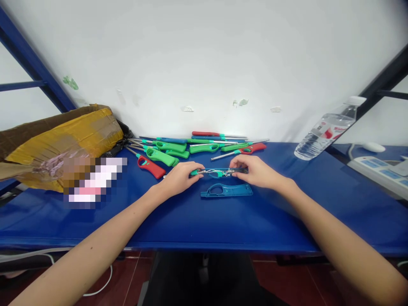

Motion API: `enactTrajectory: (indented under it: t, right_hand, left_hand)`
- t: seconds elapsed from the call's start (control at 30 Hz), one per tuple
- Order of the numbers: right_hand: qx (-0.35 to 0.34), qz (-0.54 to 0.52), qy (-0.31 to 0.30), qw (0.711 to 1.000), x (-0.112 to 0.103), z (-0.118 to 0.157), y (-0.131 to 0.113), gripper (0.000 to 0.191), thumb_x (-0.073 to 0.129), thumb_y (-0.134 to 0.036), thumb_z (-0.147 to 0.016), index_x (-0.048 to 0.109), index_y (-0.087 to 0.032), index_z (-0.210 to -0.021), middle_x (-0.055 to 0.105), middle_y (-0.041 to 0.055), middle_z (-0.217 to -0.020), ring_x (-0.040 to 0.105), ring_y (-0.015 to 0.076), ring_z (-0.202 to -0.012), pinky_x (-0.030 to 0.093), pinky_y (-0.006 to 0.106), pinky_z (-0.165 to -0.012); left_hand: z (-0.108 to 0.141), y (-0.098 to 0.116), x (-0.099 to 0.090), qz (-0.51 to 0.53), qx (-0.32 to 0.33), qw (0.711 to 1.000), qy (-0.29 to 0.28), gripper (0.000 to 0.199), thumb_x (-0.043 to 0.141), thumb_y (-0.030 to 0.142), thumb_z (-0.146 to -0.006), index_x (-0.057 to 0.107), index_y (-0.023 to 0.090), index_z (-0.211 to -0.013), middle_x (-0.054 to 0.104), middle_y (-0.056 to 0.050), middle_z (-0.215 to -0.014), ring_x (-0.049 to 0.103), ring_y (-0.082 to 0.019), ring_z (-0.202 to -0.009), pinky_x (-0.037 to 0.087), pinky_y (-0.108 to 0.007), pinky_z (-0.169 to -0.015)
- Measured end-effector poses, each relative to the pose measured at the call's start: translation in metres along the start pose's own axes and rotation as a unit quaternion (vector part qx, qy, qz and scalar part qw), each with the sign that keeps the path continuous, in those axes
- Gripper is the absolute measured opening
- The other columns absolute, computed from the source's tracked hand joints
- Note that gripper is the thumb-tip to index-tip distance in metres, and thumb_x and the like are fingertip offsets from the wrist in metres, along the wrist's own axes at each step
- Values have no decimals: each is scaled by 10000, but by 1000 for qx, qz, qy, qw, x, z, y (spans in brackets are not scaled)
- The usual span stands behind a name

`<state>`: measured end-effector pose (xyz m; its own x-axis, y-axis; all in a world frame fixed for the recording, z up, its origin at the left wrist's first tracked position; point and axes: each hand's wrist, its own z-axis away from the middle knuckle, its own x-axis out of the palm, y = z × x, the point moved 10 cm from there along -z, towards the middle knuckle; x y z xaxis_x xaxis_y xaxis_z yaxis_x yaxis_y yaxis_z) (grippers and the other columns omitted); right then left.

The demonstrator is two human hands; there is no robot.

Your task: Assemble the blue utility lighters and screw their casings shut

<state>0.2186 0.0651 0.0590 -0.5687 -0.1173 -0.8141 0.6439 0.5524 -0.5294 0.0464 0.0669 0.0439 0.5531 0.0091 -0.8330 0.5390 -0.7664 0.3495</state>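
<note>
An opened blue gas lighter lies between my hands, its teal trigger and thin wires exposed. My left hand is closed around its nozzle end at the green collar; the metal tube is mostly hidden under the palm. At the handle end, my right hand pinches the inner parts, and its fingertips partly cover them. Just in front, nearer to me, a loose blue handle shell half rests on the table with its hollow inside facing up.
Several green lighters and a red lighter lie along the wall behind my hands. A taped cardboard box stands at left beside a blurred patch. At right are a tilted water bottle and a white power strip on the blue table.
</note>
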Motion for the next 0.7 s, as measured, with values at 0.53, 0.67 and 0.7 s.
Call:
enactTrajectory:
  t: [0.53,0.67,0.7]
  right_hand:
    - [-11,29,-16,999,0,1,-1,141,626,-216,-807,663,-192,-941,705,55,-918,649,199,-802,521,331,-740]
    - [-31,58,-10,998,1,2,-2,138,615,-202,-817,660,-198,-947,703,56,-928,642,202,-824,510,335,-759]
    - [-35,65,-11,997,1,2,-2,138,611,-200,-821,658,-199,-951,702,56,-931,641,203,-832,508,334,-764]
  left_hand:
    - [0,8,-8,7,17,1000,25,228,560,210,-933,702,160,-1105,688,-88,-1021,662,-188,-900,537,-301,-790]
    - [0,5,-8,0,10,1000,27,225,615,201,-903,706,158,-1105,718,-83,-1011,664,-204,-917,533,-320,-816]
    - [0,4,-8,0,5,1000,27,228,628,201,-895,706,159,-1106,724,-77,-999,665,-204,-907,532,-318,-806]
